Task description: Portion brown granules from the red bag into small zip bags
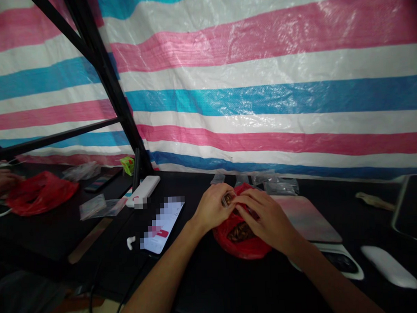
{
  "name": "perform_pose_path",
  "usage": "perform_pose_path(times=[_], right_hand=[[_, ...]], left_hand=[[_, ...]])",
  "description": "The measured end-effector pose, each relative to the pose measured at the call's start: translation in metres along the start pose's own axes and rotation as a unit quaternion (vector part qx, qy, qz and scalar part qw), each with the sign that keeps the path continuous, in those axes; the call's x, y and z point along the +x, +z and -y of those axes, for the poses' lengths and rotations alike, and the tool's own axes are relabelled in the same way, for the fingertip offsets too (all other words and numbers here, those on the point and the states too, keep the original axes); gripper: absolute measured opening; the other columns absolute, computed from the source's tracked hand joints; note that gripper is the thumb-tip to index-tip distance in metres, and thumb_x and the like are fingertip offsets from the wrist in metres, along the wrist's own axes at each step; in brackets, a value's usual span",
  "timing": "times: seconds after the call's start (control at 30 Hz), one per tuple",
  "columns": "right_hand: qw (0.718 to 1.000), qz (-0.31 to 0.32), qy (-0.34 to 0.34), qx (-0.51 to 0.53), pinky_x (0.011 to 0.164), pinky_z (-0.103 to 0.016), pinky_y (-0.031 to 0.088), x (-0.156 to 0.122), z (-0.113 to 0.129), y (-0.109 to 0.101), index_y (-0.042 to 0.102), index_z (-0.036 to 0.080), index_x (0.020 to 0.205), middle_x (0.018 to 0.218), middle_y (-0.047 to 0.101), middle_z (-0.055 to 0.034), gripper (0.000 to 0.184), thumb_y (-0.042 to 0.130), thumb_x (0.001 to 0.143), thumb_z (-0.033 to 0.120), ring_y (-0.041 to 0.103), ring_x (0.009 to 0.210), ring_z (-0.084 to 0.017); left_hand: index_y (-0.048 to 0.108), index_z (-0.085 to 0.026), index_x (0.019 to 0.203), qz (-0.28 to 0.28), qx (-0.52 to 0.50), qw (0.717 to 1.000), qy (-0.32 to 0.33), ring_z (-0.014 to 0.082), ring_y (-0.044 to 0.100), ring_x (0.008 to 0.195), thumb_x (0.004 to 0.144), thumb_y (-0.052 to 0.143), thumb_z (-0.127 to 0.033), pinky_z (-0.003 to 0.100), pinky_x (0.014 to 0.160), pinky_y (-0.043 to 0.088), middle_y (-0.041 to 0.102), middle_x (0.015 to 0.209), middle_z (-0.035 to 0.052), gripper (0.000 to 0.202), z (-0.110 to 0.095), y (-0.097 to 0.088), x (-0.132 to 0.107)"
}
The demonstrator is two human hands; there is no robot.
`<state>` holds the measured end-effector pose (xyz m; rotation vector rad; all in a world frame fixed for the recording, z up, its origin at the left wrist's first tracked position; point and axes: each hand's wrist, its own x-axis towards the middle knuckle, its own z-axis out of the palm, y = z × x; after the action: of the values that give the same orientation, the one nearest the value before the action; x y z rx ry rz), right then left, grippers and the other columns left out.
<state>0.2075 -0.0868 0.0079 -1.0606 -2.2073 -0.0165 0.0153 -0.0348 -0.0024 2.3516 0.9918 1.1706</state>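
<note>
My left hand is closed around what looks like a small clear plastic bag with brown bits in it. Close beside it, my right hand has its fingers bent together at the mouth of that small bag; whatever is between the fingertips is hidden. Both hands are over an opened red plastic bag, which lies on the black table and holds dark brown dried pieces. Partly behind my right hand and forearm is a flat digital scale with a dark display.
Left of my hands lie a lit phone, a white earbud and a white power bank. Clear bags lie behind; a white case is at right. A co-worker's hand touches another red bag.
</note>
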Motion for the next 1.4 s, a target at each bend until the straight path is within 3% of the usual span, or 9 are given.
perform_pose_path(times=[0.27, 0.5, 0.7, 0.8, 0.9, 1.03, 1.13, 1.27, 1.4], right_hand=[[0.999, -0.033, 0.007, 0.0, 0.089, -0.039, 0.047, 0.0, -0.004, -0.003, 0.064, 0.025, 0.107, 0.107, 0.072, -0.005, 0.013, 0.053, 0.101, 0.021, 0.065, 0.099, -0.024], [0.989, -0.098, 0.094, 0.066, 0.089, -0.037, 0.052, -0.002, -0.003, -0.003, 0.062, 0.028, 0.112, 0.109, 0.071, -0.004, 0.013, 0.053, 0.102, 0.029, 0.068, 0.098, -0.022], [0.967, -0.096, 0.173, 0.158, 0.103, -0.044, 0.052, -0.004, 0.0, 0.017, 0.046, 0.029, 0.141, 0.136, 0.064, -0.0083, 0.06, 0.072, 0.089, 0.04, 0.064, 0.121, -0.027], [0.964, -0.084, 0.182, 0.173, 0.108, -0.046, 0.05, -0.002, 0.0, 0.019, 0.056, 0.027, 0.133, 0.134, 0.066, -0.0082, 0.048, 0.072, 0.089, 0.04, 0.064, 0.122, -0.028], [0.955, -0.097, 0.186, 0.208, 0.106, -0.044, 0.051, 0.002, 0.002, 0.013, 0.06, 0.027, 0.13, 0.131, 0.069, -0.0077, 0.038, 0.066, 0.094, 0.038, 0.066, 0.119, -0.026], [0.938, -0.169, 0.193, 0.232, 0.106, -0.045, 0.05, 0.004, -0.002, 0.002, 0.061, 0.027, 0.127, 0.13, 0.069, -0.0083, 0.031, 0.061, 0.098, 0.037, 0.065, 0.12, -0.026], [0.925, -0.219, 0.19, 0.247, 0.105, -0.046, 0.05, 0.002, -0.01, -0.007, 0.059, 0.027, 0.129, 0.128, 0.067, -0.0091, 0.032, 0.059, 0.099, 0.037, 0.064, 0.117, -0.026], [0.954, -0.162, 0.144, 0.207, 0.1, -0.044, 0.051, 0.001, -0.019, -0.02, 0.063, 0.026, 0.123, 0.119, 0.068, -0.008, 0.027, 0.06, 0.096, 0.029, 0.065, 0.11, -0.026], [0.992, -0.005, 0.088, 0.089, 0.094, -0.043, 0.053, 0.0, -0.019, -0.021, 0.064, 0.025, 0.123, 0.116, 0.069, -0.0073, 0.036, 0.058, 0.089, 0.015, 0.067, 0.106, -0.026]], left_hand=[[0.067, -0.021, 0.107, 0.02, 0.002, 1.0, 0.011, 0.0222, 0.067, 0.096, 0.086, 0.07, -0.029, 0.036, 0.09, 0.048, 0.075, 0.104, 0.0041, 0.022, -0.005, -0.003, 0.001], [0.067, -0.021, 0.114, 0.008, 0.003, 1.0, -0.007, 0.024, 0.068, 0.099, 0.088, 0.069, -0.033, 0.037, 0.091, 0.051, 0.074, 0.11, 0.0063, 0.029, -0.01, -0.006, 0.002], [0.065, -0.02, 0.115, -0.015, -0.003, 0.996, 0.084, 0.0246, 0.065, 0.098, 0.087, 0.067, -0.027, 0.038, 0.089, 0.05, 0.071, 0.106, 0.0077, 0.028, -0.002, -0.004, 0.0], [0.064, -0.02, 0.119, 0.005, 0.008, 0.995, 0.1, 0.0251, 0.064, 0.1, 0.09, 0.065, -0.029, 0.039, 0.092, 0.049, 0.071, 0.108, 0.0084, 0.03, -0.005, -0.003, 0.0], [0.064, -0.019, 0.114, 0.03, 0.022, 0.998, 0.058, 0.0257, 0.063, 0.101, 0.09, 0.068, -0.036, 0.041, 0.093, 0.049, 0.069, 0.107, 0.0082, 0.029, -0.011, -0.003, 0.001], [0.056, -0.02, 0.13, 0.056, -0.02, 0.998, 0.028, 0.0289, 0.058, 0.118, 0.075, 0.083, -0.049, 0.045, 0.106, 0.046, 0.062, 0.127, 0.0114, 0.068, -0.013, -0.005, 0.0], [0.055, -0.023, 0.135, 0.107, -0.04, 0.993, 0.013, 0.0301, 0.054, 0.123, 0.068, 0.088, -0.036, 0.047, 0.11, 0.045, 0.057, 0.131, 0.0113, 0.076, -0.007, -0.009, -0.002], [0.062, -0.022, 0.122, 0.12, -0.077, 0.99, 0.006, 0.0251, 0.059, 0.115, 0.073, 0.066, -0.007, 0.042, 0.106, 0.048, 0.063, 0.118, 0.0077, 0.051, 0.006, -0.013, -0.001], [0.066, -0.02, 0.11, 0.059, -0.122, 0.991, -0.013, 0.0223, 0.063, 0.108, 0.064, 0.049, 0.004, 0.038, 0.102, 0.049, 0.068, 0.112, 0.0055, 0.055, 0.019, -0.011, 0.003]])
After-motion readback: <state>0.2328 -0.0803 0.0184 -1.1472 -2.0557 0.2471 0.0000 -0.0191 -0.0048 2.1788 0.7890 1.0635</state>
